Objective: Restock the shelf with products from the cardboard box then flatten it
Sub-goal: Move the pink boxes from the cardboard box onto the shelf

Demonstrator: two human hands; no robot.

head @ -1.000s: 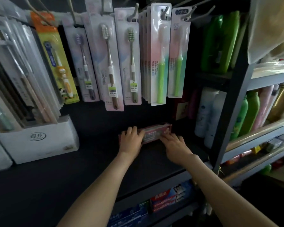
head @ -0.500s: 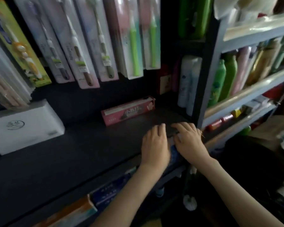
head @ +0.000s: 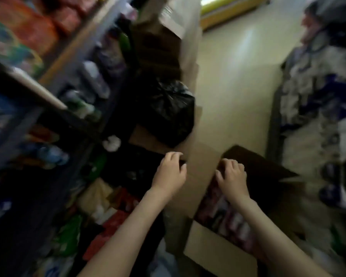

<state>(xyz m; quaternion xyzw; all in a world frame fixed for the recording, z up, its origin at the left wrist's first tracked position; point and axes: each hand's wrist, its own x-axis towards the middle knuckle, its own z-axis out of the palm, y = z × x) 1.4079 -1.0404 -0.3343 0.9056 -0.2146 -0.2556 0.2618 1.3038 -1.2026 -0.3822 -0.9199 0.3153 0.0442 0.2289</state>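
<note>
The shelf [head: 54, 100] runs along the left edge of the view, its tiers crowded with blurred bottles and packets, and a black bag [head: 172, 112] sits on the floor beside its far end. The cardboard box [head: 218, 248] stands open on the floor at the lower right, flaps spread, with rows of pink and red cartons [head: 224, 214] packed against its near wall. The right hand [head: 233, 177] is held over the cartons at the box's far end, fingers spread and bent, nothing gripped yet. The left hand [head: 169, 172] hovers empty, fingers loosely curled, over the gap between shelf and box. The pick is judged best made by closing around a few cartons together, lifted straight up so neighbours are not dragged.
</note>
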